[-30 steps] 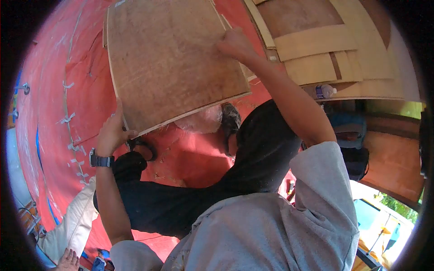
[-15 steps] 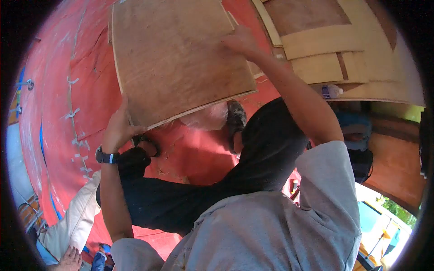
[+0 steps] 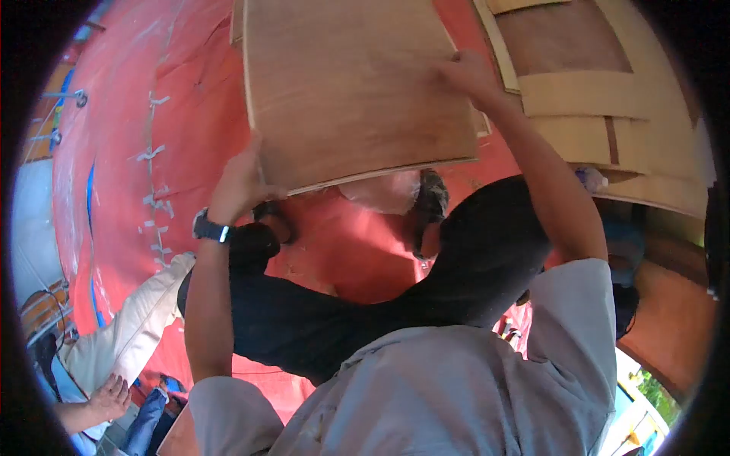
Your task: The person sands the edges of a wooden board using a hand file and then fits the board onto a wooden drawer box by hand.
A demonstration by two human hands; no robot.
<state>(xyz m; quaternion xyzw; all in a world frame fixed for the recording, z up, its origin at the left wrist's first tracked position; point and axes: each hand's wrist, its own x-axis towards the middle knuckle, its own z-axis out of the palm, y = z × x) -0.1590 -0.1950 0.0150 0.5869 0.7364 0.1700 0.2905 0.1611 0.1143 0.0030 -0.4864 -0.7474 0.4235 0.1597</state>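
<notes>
A brown plywood sheet [image 3: 350,114] lies in front of me, its near edge above the floor. My left hand [image 3: 243,182] is closed around its near left corner, the thumb along the near edge. On that wrist sits a black watch [image 3: 212,227]. My right hand [image 3: 468,76] touches the far right part of the sheet, the fingers lying over the edge onto the top face. Those fingertips are smeared, so whether they grip the edge is unclear. Beneath the near edge, a pale sheet-like piece [image 3: 384,190] shows between my feet.
Red sheeting [image 3: 190,129] with tape strips covers the floor. More wooden panels [image 3: 585,95] lie at the right, with a plastic bottle [image 3: 591,179] at their near edge. Another person's pale trouser leg [image 3: 129,334] and hand [image 3: 110,397] appear at lower left.
The view has shifted, so the plywood sheet and both my hands appear further right. My left hand stays at the corner, and my right hand stays by the right edge.
</notes>
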